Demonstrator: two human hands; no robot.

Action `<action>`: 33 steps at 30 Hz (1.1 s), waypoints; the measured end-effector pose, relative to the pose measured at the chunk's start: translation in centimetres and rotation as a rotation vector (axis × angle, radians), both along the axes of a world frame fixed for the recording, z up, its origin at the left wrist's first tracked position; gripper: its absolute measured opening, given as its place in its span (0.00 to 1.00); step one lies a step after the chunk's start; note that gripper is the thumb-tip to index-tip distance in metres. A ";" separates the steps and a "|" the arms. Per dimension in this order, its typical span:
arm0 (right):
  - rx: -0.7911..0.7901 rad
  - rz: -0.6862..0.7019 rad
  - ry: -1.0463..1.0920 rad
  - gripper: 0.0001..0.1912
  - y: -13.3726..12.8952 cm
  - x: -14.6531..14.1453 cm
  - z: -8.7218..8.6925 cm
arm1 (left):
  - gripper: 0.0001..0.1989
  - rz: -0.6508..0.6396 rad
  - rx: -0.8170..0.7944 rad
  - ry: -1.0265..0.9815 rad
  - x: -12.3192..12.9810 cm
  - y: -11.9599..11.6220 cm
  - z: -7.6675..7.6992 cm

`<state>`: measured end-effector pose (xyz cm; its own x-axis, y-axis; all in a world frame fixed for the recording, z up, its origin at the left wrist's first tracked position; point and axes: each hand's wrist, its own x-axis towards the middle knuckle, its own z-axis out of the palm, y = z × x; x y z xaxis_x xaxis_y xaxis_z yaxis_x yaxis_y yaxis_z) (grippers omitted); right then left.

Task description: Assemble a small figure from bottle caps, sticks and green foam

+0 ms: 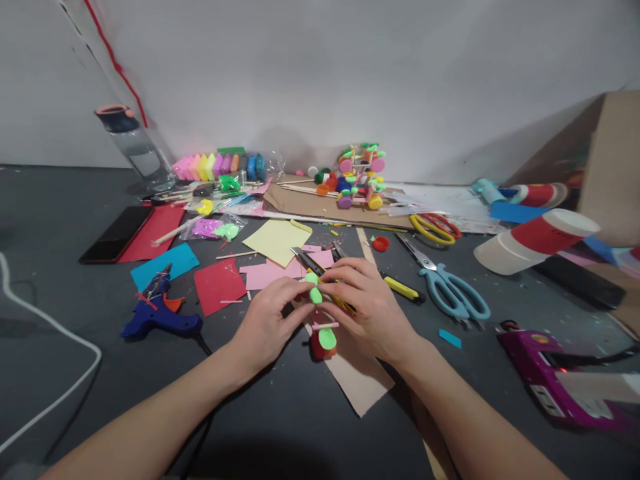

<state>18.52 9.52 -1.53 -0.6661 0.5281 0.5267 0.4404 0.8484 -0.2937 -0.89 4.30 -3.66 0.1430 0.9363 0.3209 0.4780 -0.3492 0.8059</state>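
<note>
Both hands meet over a small craft model (pixel 327 340) made of green clay pieces, thin sticks and a red cap-like wheel. My left hand (pixel 273 310) pinches the green clay (pixel 314 293) at its upper end from the left. My right hand (pixel 365 300) closes on the same green clay from the right, its fingers partly hiding the model. Beneath lies a strip of cardboard (pixel 360 387). Partly behind the right fingers is a black and yellow craft knife (pixel 305 257); a second yellow knife (pixel 403 288) lies to the right.
A blue glue gun (pixel 163 317) lies left, near red paper (pixel 220 285). Blue-handled scissors (pixel 450 290), a paper cup (pixel 540 240) and a magenta power strip (pixel 550 380) are on the right. Finished-looking clay models (pixel 361 177) stand at the back. A water bottle (pixel 137 147) stands back left.
</note>
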 end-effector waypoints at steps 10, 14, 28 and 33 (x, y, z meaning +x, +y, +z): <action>0.005 -0.019 -0.006 0.05 -0.1 0.4 0.2 | 0.12 0.038 -0.052 -0.050 0.0 -0.1 0.2; 0.002 -0.012 -0.010 0.05 -0.1 0.2 0.1 | 0.08 0.015 -0.052 -0.062 0.0 0.0 0.2; -0.013 -0.004 -0.020 0.06 0.0 0.1 0.0 | 0.09 -0.005 -0.024 -0.075 0.0 0.1 -0.1; -0.011 -0.004 -0.021 0.06 0.0 0.1 0.0 | 0.09 -0.009 -0.019 -0.073 0.0 0.0 -0.1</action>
<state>18.62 9.51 -1.54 -0.6744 0.5368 0.5069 0.4503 0.8431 -0.2939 -0.92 4.32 -3.78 0.1288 0.9410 0.3128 0.4148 -0.3376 0.8450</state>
